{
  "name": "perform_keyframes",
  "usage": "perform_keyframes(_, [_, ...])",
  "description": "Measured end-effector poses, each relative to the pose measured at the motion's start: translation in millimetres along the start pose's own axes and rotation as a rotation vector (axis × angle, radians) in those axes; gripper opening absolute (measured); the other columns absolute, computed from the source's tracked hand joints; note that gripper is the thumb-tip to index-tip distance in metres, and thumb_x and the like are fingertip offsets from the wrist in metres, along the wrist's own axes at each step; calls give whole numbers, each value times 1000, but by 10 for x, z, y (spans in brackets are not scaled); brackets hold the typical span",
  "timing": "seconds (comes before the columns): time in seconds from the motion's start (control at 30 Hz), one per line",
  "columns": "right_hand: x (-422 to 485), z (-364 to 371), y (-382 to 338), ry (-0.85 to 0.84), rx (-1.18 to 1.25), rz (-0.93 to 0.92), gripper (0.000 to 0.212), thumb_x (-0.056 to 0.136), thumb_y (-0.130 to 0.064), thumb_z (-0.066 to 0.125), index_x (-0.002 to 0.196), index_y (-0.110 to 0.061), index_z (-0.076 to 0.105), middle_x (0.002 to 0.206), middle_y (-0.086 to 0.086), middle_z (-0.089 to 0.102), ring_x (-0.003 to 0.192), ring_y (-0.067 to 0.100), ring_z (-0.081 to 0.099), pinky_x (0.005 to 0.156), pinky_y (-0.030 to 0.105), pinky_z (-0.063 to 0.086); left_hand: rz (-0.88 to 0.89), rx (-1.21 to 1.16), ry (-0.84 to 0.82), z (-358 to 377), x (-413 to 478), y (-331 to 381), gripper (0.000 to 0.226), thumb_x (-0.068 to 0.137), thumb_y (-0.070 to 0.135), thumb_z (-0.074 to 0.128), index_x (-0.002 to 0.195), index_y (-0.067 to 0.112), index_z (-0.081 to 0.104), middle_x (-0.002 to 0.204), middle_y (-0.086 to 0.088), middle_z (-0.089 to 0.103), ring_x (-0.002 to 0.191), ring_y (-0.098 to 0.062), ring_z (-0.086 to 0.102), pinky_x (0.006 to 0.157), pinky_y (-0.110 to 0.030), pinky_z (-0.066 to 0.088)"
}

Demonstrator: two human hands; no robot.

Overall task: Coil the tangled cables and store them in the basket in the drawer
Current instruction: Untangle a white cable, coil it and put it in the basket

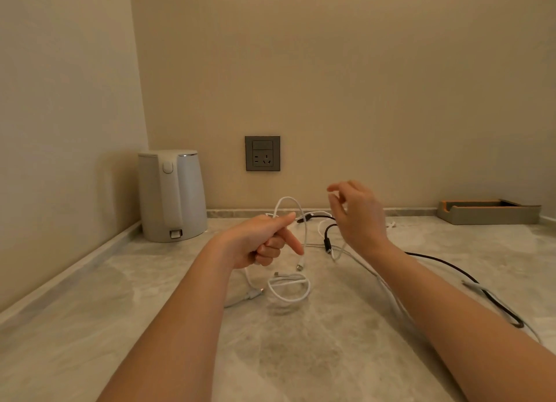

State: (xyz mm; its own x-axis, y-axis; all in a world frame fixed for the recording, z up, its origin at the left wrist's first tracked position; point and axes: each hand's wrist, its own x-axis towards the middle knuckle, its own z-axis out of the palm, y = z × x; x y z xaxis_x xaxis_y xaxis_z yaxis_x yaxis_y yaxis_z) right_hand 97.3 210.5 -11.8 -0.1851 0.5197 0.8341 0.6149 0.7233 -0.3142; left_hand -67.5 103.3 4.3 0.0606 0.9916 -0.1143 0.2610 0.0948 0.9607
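Marble counter (150, 326) fills the bottom of the frame. In the middle, the left hand (264, 242) curls around a white cable (305, 230), lifting a loop, I think to wind it up. The right hand (358, 218) hangs loose, holding nothing, beside the black cable (327, 242). No basket shows.

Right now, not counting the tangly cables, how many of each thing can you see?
Kettle: 1
Wall socket: 1
Tray: 1
Hands (left hand, right hand): 2
Total: 5
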Motion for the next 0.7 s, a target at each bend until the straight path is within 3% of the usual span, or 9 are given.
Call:
perform_keyframes(0.1, [-29, 39, -258, -148, 126, -180, 38, 95, -28, 41, 125, -16, 60, 117, 6, 55, 108, 21, 44, 91, 33, 34, 8, 10, -101, -21, -24, 29, 53, 99, 41, 39, 76, 0, 64, 39, 9, 22, 31, -3, 18, 32, -16, 17])
perform_keyframes(0.17, [-44, 99, -341, -300, 212, -184, 45, 92, -37, 34, 121, -18, 62, 124, 0, 51, 113, 14, 39, 96, 30, 28, 30, -23, -169, -46, -43, 45, 53, 96, 43, 40, 69, 3, 62, 37, 9, 24, 29, -1, 19, 30, -14, 18])
perform_keyframes(0.2, [-55, 127, -341, -352, 269, -165, 41, 93, -38, 36, 111, -17, 66, 119, -2, 54, 109, 11, 42, 95, 28, 30, 50, -64, -193, -53, -52, 48, 52, 93, 44, 42, 67, 4, 62, 36, 9, 25, 28, -1, 20, 29, -14, 18])
perform_keyframes(0.27, [-60, 138, -341, -391, 427, -97, 26, 96, -32, 48, 82, -15, 63, 87, -5, 62, 81, 0, 51, 77, 25, 38, 103, -191, -218, -71, -57, 50, 49, 87, 44, 46, 62, 5, 61, 33, 10, 26, 25, 0, 21, 28, -12, 17])
perform_keyframes(0.33, [-60, 128, -342, -399, 543, 10, 33, 95, -28, 54, 70, -6, 56, 59, -2, 51, 53, 2, 44, 57, 23, 37, 139, -338, -249, -89, -42, 39, 48, 86, 42, 45, 59, 5, 61, 31, 10, 27, 23, 0, 24, 27, -12, 17])
perform_keyframes(0.4, [-46, 110, -353, -386, 590, 133, 40, 94, -29, 55, 72, 3, 53, 54, -1, 37, 47, 7, 35, 50, 27, 36, 178, -484, -329, -113, -16, 25, 51, 91, 39, 40, 60, 4, 62, 30, 10, 30, 21, 0, 27, 25, -11, 20])
perform_keyframes(0.53, [-57, 72, -383, -511, 678, 361, 32, 97, -31, 51, 72, -12, 54, 54, -4, 31, 46, 10, 30, 42, 22, 33, 296, -754, -473, -158, 28, 1, 43, 90, 31, 43, 68, 1, 64, 34, 8, 41, 25, -1, 25, 27, -12, 28])
perform_keyframes(0.6, [-90, 64, -398, -610, 641, 319, 33, 99, -28, 46, 70, -13, 55, 56, -1, 34, 46, 12, 32, 41, 22, 36, 310, -836, -421, -133, 49, 22, 37, 86, 27, 48, 65, 1, 62, 34, 7, 39, 27, -2, 20, 28, -14, 27])
perform_keyframes(0.7, [-127, 45, -463, -808, 565, 277, 31, 100, -21, 43, 78, -11, 61, 57, 0, 40, 43, 8, 40, 48, 23, 49, 274, -875, -253, -103, 89, 0, 48, 92, 30, 38, 55, 7, 57, 32, 9, 33, 22, -3, 27, 28, -12, 21])
